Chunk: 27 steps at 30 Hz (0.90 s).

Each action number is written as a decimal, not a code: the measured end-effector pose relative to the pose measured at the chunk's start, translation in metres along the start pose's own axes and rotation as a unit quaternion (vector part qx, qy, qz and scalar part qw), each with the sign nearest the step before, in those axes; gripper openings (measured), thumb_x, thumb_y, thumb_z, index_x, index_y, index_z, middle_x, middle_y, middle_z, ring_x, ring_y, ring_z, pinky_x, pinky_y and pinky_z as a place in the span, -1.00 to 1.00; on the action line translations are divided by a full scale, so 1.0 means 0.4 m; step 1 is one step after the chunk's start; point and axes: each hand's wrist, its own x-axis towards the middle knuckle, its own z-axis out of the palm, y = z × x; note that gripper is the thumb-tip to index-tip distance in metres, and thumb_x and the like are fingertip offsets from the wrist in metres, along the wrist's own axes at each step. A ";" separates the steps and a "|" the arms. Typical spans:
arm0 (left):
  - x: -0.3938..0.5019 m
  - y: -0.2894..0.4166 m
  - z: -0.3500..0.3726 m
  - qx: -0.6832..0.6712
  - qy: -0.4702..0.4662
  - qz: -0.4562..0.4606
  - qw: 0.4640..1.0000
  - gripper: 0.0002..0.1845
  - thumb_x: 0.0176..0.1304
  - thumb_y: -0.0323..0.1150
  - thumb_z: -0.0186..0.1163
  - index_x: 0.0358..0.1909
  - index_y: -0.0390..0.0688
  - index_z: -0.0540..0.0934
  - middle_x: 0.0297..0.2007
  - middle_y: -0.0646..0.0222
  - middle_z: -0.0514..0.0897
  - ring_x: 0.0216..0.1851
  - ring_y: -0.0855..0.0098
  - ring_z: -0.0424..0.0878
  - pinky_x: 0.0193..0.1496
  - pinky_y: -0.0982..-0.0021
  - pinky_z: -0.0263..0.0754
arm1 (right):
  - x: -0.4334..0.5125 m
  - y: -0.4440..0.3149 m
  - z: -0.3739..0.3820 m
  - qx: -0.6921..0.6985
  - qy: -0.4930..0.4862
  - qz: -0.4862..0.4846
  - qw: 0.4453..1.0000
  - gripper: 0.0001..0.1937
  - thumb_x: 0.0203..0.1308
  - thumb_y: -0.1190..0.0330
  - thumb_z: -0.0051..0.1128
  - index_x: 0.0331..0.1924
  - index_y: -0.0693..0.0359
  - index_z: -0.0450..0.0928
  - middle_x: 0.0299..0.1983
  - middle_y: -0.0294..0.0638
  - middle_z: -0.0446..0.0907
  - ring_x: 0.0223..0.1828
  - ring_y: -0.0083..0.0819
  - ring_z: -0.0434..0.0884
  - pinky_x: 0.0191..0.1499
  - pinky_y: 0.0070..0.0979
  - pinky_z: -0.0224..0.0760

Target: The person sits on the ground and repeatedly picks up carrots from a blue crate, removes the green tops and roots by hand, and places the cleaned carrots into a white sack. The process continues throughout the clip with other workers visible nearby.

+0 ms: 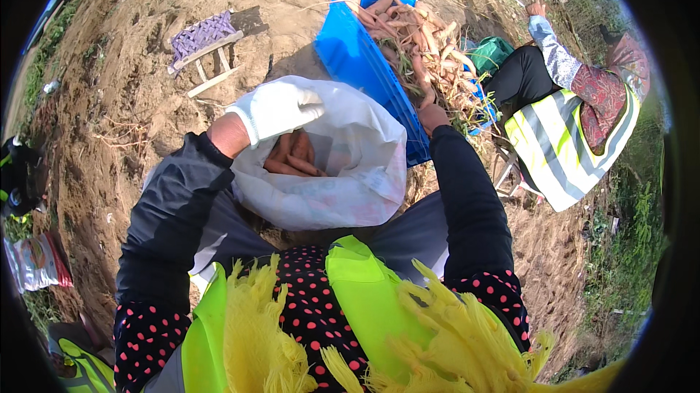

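My left hand point(281, 110), in a white knit glove, is at the upper left rim of an open white woven sack point(377, 158); whether it grips the rim cannot be told. Inside the sack lie several sweet potatoes point(295, 155). My right hand point(432, 118), with no glove showing, reaches to the near edge of a blue plastic crate point(355, 56) heaped with sweet potatoes point(424, 32), roots and vines. Its fingers are partly hidden against the lower end of a long sweet potato point(421, 76), so its hold is unclear.
A small stool with a purple woven seat point(203, 37) stands on the soil at upper left. A person in a reflective vest point(569, 141) sits right of the crate, near a green bag point(490, 54). A printed sack point(38, 263) and another person's vest point(87, 365) are at far left.
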 end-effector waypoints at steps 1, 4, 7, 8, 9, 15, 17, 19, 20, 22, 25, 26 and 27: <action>0.002 0.000 -0.001 0.009 0.002 0.003 1.000 -0.60 0.38 -0.05 0.13 -0.04 -0.14 0.71 -0.01 0.13 0.68 0.08 0.06 0.59 0.18 0.18 0.47 | 0.005 0.002 -0.002 -0.016 0.005 -0.009 1.000 -0.43 0.35 -0.08 -0.05 -0.05 0.36 0.60 -0.11 0.23 0.67 -0.03 0.17 0.64 0.04 -0.07 0.48; 0.005 0.002 -0.008 0.023 -0.003 -0.005 1.000 -0.59 0.37 -0.04 0.13 -0.04 -0.14 0.71 -0.01 0.13 0.69 0.06 0.06 0.61 0.16 0.18 0.49 | -0.011 -0.001 -0.044 -0.081 0.015 -0.060 0.995 -0.42 0.36 -0.02 -0.08 0.20 0.33 0.38 -0.11 0.22 0.68 -0.01 0.17 0.64 0.07 -0.07 0.47; 0.006 0.008 -0.019 0.002 0.002 -0.017 1.000 -0.59 0.36 -0.04 0.14 -0.04 -0.15 0.70 -0.04 0.14 0.71 0.01 0.06 0.64 0.11 0.19 0.51 | -0.073 -0.011 -0.108 -0.105 0.135 -0.127 0.977 -0.46 0.37 0.00 -0.07 0.15 0.32 0.44 -0.16 0.19 0.69 -0.07 0.13 0.67 0.04 -0.05 0.49; 0.006 0.008 -0.025 -0.014 -0.001 -0.024 1.000 -0.59 0.36 -0.04 0.14 -0.04 -0.15 0.70 -0.06 0.14 0.71 -0.01 0.05 0.65 0.10 0.19 0.52 | -0.065 -0.023 -0.147 0.035 0.106 -0.032 0.993 -0.50 0.33 -0.03 0.01 -0.01 0.31 0.55 -0.22 0.17 0.70 -0.14 0.10 0.69 -0.04 -0.04 0.51; 0.006 0.009 -0.030 -0.031 -0.002 -0.032 0.999 -0.59 0.35 -0.04 0.14 -0.03 -0.15 0.69 -0.07 0.14 0.72 -0.03 0.05 0.66 0.09 0.19 0.53 | -0.080 -0.029 -0.168 0.061 0.145 -0.033 0.987 -0.51 0.31 -0.03 0.05 -0.05 0.31 0.57 -0.24 0.17 0.70 -0.15 0.10 0.69 -0.06 -0.05 0.51; 0.008 0.025 -0.051 -0.133 0.083 -0.068 0.985 -0.66 0.37 -0.15 0.17 -0.02 -0.16 0.69 -0.27 0.25 0.75 -0.24 0.29 0.70 -0.12 0.36 0.55 | -0.148 -0.064 -0.311 0.308 0.258 -0.069 0.913 -0.57 0.33 0.06 0.17 -0.09 0.35 0.60 -0.38 -0.01 0.69 -0.37 -0.20 0.67 -0.22 -0.30 0.51; 0.010 0.038 -0.054 -0.229 0.099 -0.094 0.964 -0.69 0.37 -0.20 0.19 -0.01 -0.19 0.69 -0.32 0.34 0.75 -0.31 0.48 0.67 -0.17 0.44 0.54 | -0.196 -0.096 -0.353 0.483 0.172 -0.062 0.856 -0.63 0.39 0.14 0.14 -0.15 0.38 0.60 -0.38 -0.12 0.68 -0.45 -0.46 0.57 -0.34 -0.46 0.44; 0.016 0.050 -0.056 -0.304 0.104 -0.112 0.940 -0.70 0.37 -0.25 0.24 -0.01 -0.24 0.68 -0.32 0.45 0.71 -0.31 0.65 0.58 -0.19 0.52 0.51 | -0.262 -0.136 -0.391 0.590 0.064 -0.092 0.800 -0.63 0.44 0.12 0.05 -0.16 0.33 0.61 -0.40 -0.17 0.67 -0.45 -0.54 0.55 -0.38 -0.52 0.40; 0.019 0.056 -0.058 -0.330 0.107 -0.114 0.931 -0.70 0.38 -0.25 0.24 -0.01 -0.25 0.68 -0.30 0.45 0.72 -0.29 0.64 0.59 -0.18 0.51 0.52 | -0.297 -0.159 -0.409 0.555 0.059 -0.143 0.818 -0.61 0.45 0.10 0.01 -0.15 0.33 0.61 -0.40 -0.18 0.67 -0.45 -0.55 0.55 -0.39 -0.53 0.40; 0.022 0.066 -0.061 -0.346 0.110 -0.115 0.925 -0.69 0.38 -0.25 0.24 0.00 -0.26 0.67 -0.26 0.42 0.72 -0.27 0.63 0.60 -0.15 0.50 0.52 | -0.367 -0.201 -0.435 0.479 0.046 -0.245 0.841 -0.58 0.48 0.07 -0.06 -0.14 0.33 0.60 -0.41 -0.22 0.66 -0.45 -0.57 0.55 -0.41 -0.55 0.40; 0.025 0.067 -0.070 -0.305 0.115 -0.110 0.939 -0.68 0.37 -0.24 0.25 0.00 -0.26 0.67 -0.21 0.36 0.72 -0.21 0.56 0.63 -0.09 0.48 0.52 | -0.464 -0.235 -0.454 0.402 0.029 -0.299 0.865 -0.49 0.53 -0.02 -0.17 -0.19 0.33 0.56 -0.53 -0.26 0.54 -0.55 -0.59 0.43 -0.50 -0.61 0.28; 0.027 0.063 -0.072 -0.284 0.125 -0.108 0.944 -0.69 0.36 -0.24 0.26 -0.01 -0.25 0.67 -0.20 0.33 0.72 -0.18 0.51 0.65 -0.07 0.46 0.53 | -0.475 -0.243 -0.459 0.471 -0.033 -0.296 0.830 -0.53 0.51 0.03 -0.15 -0.15 0.34 0.56 -0.45 -0.21 0.58 -0.49 -0.56 0.49 -0.44 -0.59 0.34; 0.028 0.058 -0.072 -0.263 0.132 -0.114 0.949 -0.69 0.35 -0.23 0.27 -0.02 -0.23 0.68 -0.18 0.30 0.72 -0.15 0.46 0.67 -0.04 0.43 0.53 | -0.483 -0.246 -0.459 0.490 -0.109 -0.264 0.824 -0.57 0.48 0.08 -0.13 -0.11 0.35 0.55 -0.37 -0.17 0.62 -0.43 -0.53 0.54 -0.38 -0.58 0.39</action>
